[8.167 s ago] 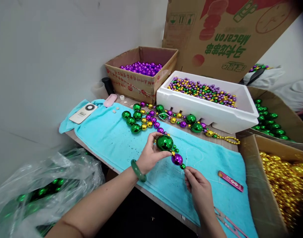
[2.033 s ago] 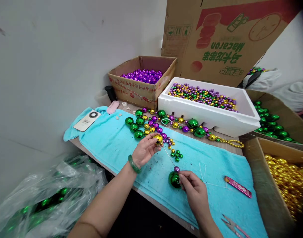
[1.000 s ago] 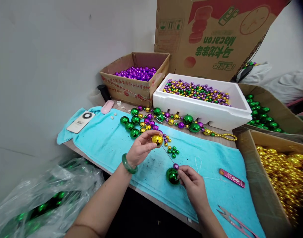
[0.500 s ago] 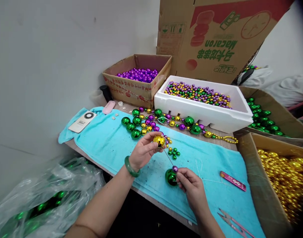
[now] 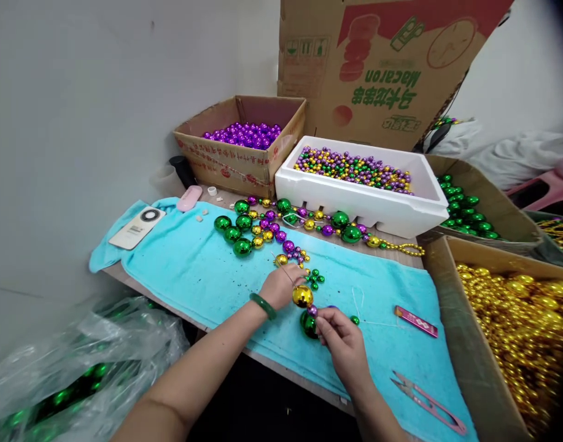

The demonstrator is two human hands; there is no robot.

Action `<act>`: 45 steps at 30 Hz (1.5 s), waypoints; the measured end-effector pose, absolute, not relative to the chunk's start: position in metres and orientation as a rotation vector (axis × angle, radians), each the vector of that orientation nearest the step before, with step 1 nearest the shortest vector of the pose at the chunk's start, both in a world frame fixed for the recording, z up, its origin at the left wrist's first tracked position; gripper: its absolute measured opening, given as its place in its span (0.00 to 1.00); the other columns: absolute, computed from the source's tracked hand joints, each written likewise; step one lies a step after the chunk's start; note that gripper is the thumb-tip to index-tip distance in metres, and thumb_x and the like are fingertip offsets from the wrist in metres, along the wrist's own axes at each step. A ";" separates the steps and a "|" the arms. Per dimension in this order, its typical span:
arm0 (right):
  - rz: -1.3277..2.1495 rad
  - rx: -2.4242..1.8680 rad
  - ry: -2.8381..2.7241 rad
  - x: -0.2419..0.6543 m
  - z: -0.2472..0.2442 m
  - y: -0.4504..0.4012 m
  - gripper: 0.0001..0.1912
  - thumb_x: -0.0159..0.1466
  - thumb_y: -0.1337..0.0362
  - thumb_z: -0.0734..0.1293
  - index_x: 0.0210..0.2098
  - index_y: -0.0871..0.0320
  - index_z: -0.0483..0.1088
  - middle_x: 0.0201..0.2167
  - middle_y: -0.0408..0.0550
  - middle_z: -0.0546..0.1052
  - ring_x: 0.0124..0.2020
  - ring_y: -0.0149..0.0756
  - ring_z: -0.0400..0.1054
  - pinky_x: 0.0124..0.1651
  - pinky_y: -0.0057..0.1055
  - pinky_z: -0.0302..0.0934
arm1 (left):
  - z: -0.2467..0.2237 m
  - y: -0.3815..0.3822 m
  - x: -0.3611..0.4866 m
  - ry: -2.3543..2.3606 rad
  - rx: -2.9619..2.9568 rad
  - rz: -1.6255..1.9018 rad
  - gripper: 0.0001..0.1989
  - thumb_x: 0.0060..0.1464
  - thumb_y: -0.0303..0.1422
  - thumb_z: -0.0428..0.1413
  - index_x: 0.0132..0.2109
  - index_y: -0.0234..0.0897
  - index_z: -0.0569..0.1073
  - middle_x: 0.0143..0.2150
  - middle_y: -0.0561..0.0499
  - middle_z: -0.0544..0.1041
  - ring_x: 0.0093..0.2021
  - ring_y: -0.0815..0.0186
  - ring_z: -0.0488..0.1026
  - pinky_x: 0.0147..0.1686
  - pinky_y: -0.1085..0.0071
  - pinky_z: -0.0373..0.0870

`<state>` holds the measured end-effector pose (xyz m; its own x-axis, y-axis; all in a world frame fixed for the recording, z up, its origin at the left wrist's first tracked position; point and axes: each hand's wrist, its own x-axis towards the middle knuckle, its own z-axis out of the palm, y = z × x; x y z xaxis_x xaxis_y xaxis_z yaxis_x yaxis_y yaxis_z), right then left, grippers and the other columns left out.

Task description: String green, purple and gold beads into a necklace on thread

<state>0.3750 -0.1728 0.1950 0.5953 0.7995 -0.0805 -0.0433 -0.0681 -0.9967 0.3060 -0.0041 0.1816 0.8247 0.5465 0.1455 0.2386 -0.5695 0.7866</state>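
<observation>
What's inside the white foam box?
Inside the foam box is a loose spread of small purple, gold and green beads. The floor beneath them is covered, so anything under the top layer can't be seen.

Left hand [image 5: 281,285]: bare, fingers partly hidden
Left wrist [image 5: 272,299]: one bangle [image 5: 263,305]
Bangle colour: green, mid to dark, light sheen
Bangle shape: smooth rigid ring, thick, rounded profile, fairly close fit
Left forearm [image 5: 198,368]: bare, skin crease [image 5: 170,410] near the elbow, low in frame
Right hand [image 5: 339,334]: bare, thumb and fingers showing, nails too small to judge
Right wrist [image 5: 361,377]: bare
Right forearm [image 5: 380,412]: bare down to the frame edge
Dark area [image 5: 263,393] between forearms: near-black, can't tell clothing from shadow
</observation>
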 end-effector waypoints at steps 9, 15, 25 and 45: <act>0.794 -1.474 -0.642 0.377 0.194 -0.175 0.15 0.55 0.53 0.68 0.26 0.60 0.70 0.18 0.43 0.66 0.19 0.28 0.57 0.21 0.25 0.53 | 0.167 -0.016 0.327 0.719 2.434 0.256 0.08 0.54 0.27 0.52 0.42 0.37 0.72 0.41 0.46 0.72 0.42 0.61 0.68 0.43 0.65 0.66; 0.747 -1.500 -0.582 0.386 0.188 -0.181 0.14 0.55 0.54 0.68 0.28 0.60 0.72 0.18 0.42 0.66 0.19 0.28 0.56 0.22 0.25 0.51 | 0.186 0.004 0.316 0.773 1.314 0.618 0.10 0.54 0.35 0.54 0.42 0.35 0.72 0.36 0.48 0.74 0.29 0.71 0.69 0.26 0.76 0.64; 0.739 -1.550 -0.515 0.389 0.191 -0.177 0.17 0.51 0.52 0.70 0.27 0.62 0.73 0.16 0.41 0.64 0.18 0.27 0.54 0.21 0.25 0.49 | 0.224 0.025 0.284 0.584 0.597 0.660 0.10 0.55 0.30 0.54 0.43 0.30 0.73 0.32 0.48 0.75 0.23 0.76 0.68 0.18 0.82 0.62; 0.785 -1.545 -0.480 0.386 0.195 -0.171 0.18 0.49 0.50 0.71 0.26 0.61 0.72 0.16 0.41 0.64 0.18 0.28 0.55 0.20 0.25 0.51 | 0.227 0.026 0.276 0.570 0.984 0.748 0.20 0.46 0.35 0.61 0.49 0.39 0.74 0.41 0.48 0.73 0.29 0.73 0.69 0.23 0.78 0.61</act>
